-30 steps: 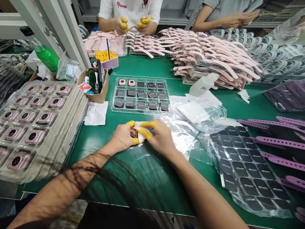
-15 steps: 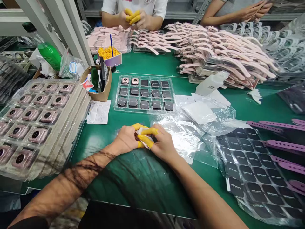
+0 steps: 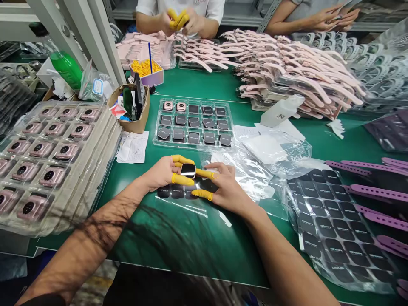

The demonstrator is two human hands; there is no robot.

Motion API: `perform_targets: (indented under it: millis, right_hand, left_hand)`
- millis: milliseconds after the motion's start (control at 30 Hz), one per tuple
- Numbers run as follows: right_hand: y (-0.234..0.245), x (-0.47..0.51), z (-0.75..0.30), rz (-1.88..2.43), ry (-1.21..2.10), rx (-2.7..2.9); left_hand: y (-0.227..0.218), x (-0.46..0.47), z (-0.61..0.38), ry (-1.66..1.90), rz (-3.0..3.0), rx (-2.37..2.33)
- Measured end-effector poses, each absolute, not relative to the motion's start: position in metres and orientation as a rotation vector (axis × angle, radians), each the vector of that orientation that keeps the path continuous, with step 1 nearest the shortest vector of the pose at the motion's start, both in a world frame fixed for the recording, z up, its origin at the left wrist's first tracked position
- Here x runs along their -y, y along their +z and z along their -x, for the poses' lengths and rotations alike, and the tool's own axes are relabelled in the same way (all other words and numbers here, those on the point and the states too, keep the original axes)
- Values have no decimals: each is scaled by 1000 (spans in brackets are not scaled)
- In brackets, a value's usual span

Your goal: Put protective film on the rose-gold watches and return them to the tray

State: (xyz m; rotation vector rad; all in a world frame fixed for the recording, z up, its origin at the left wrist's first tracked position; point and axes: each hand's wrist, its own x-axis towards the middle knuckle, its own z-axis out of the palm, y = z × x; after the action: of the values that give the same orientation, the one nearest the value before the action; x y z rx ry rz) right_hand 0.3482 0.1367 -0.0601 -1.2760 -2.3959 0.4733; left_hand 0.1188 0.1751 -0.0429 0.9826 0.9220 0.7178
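A square smartwatch body (image 3: pixel 188 170) with a dark glossy face sits between my hands, gripped by the yellow-cotted thumb and finger of my left hand (image 3: pixel 162 172). The yellow-cotted index finger of my right hand (image 3: pixel 225 187) touches its right edge, and that hand's thumb rests lower down on a clear plastic sheet (image 3: pixel 178 206). Several black watch pads (image 3: pixel 172 192) lie on this sheet, partly hidden under my hands.
A clear tray of black pads and pink watches (image 3: pixel 194 123) stands ahead. Stacked trays of pink watches (image 3: pixel 54 161) fill the left, pink straps (image 3: pixel 296 76) the back, and purple straps (image 3: pixel 376 187) and a bag of black pads (image 3: pixel 334 225) the right. A co-worker's hands (image 3: pixel 178 21) work opposite.
My hands have moved apart. The white piece between them is gone from view, and the watch body now shows, with the black pads on the clear sheet beneath.
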Motion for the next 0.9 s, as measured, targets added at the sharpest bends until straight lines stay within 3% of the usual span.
perform_targets:
  millis: [300,900]
  right_hand:
    - [-59,-133,-347,1380,422,2442]
    - [-68,-138,-331,1110,350,2170]
  left_hand:
    - [-44,-173,-130,943,-728,-1052]
    - [-35,-173,-126,779,-754,-1061]
